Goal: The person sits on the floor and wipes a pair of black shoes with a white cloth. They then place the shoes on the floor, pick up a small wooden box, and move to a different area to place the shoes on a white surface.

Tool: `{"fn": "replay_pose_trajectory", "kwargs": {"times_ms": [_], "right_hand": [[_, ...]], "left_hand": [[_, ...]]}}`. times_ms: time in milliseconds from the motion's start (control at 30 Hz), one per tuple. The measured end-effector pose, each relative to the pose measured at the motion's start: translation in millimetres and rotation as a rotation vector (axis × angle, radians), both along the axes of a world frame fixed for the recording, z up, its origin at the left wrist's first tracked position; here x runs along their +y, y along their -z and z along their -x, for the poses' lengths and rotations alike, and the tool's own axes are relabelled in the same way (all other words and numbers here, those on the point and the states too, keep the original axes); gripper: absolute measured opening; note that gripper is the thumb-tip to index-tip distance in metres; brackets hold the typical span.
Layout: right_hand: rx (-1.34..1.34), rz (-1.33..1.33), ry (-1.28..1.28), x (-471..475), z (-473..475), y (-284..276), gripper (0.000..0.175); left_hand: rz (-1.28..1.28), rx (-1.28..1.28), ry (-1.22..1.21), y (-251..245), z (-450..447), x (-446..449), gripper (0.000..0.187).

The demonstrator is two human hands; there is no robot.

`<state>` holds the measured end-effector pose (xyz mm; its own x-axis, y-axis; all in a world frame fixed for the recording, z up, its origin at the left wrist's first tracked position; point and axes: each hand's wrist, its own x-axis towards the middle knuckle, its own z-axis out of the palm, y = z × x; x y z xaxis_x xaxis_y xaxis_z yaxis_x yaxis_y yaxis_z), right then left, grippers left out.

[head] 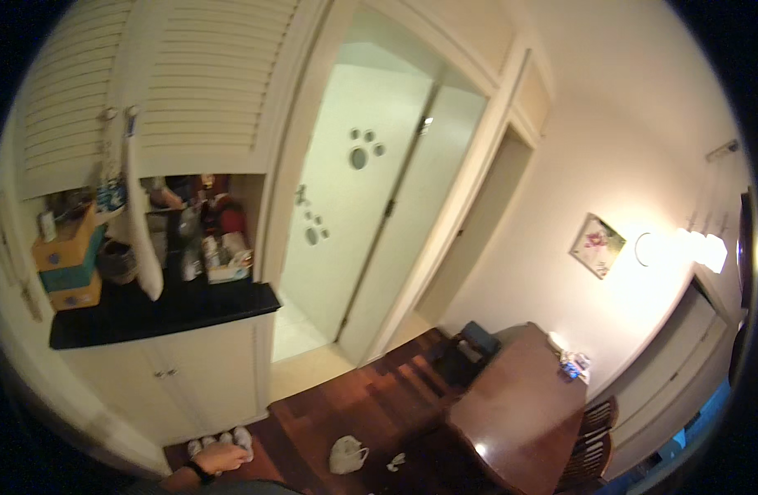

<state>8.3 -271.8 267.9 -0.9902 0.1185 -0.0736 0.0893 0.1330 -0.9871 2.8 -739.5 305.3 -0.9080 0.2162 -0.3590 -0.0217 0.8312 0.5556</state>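
Note:
My left hand (pixel 221 458) is low in the picture, with a black band (pixel 202 473) around its wrist. Its fingers look loosely curled, but whether they hold anything is too blurred to tell. Behind it on the floor, white shoes (pixel 243 438) stand in a row at the foot of a cream cabinet (pixel 168 396). The hand covers part of them. My right hand is out of view. On the dark red wooden floor (pixel 329 408) before me sits a pale bag (pixel 348 456) with a loop handle. A small white item (pixel 396 461) lies to its right.
A black countertop (pixel 168 312) holds stacked boxes (pixel 70 266) and a small tray of bottles (pixel 229 272). A white shoehorn-like object (pixel 141 247) hangs from a louvred door (pixel 209 80). Right are a frosted glass door (pixel 360 204), a wooden table (pixel 521 408) and slatted chairs (pixel 589 455).

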Motion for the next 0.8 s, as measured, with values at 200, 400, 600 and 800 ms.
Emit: {"fn": "replay_pose_trajectory", "kwargs": {"times_ms": [200,400,600,800], "right_hand": [[-0.044,-0.215,0.109,43.4,13.9,-44.4,0.043],[-0.007,-0.197,0.149,43.9,47.0,-38.7,0.038],[-0.002,-0.18,0.144,47.8,58.1,-29.5,0.034],[-0.005,-0.164,0.152,51.1,61.8,-16.1,0.029]], "left_hand": [[0.146,0.103,-0.128,20.9,31.0,-15.5,0.027],[-0.364,0.305,0.159,111.5,69.6,-1.9,0.038],[-0.188,-0.156,0.221,118.7,125.3,79.1,0.044],[-0.19,-0.171,0.248,85.1,132.9,99.4,0.038]]}}
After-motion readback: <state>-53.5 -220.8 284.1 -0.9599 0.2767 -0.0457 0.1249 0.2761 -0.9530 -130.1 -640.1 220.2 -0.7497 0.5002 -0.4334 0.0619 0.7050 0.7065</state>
